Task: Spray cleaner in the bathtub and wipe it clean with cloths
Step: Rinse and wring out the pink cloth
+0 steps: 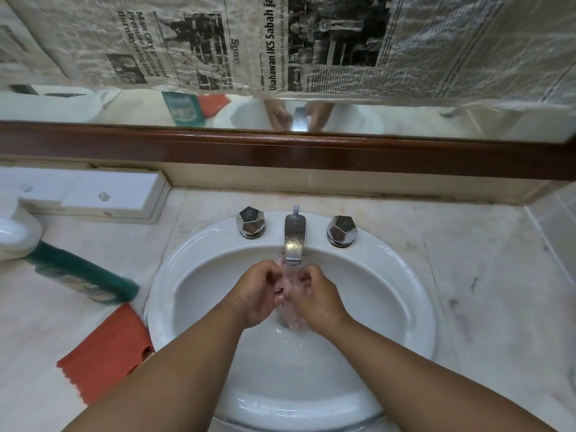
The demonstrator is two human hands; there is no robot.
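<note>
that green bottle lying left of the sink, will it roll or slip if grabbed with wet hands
The green bottle lies on its side on the smooth counter, so a nudge may roll it. Both hands are under running water, so the plastic would probably feel slippery.

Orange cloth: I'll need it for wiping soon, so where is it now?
In the head view, the orange cloth lies flat on the counter, left of the sink, just below the green bottle.

A home bathroom

A white oval washbasin (405, 275) set in a pale marble counter (483, 291), chrome tap (294, 238) between two faceted knobs — above it a wood-framed mirror (93, 110) partly papered with newspaper (218, 42)
</note>
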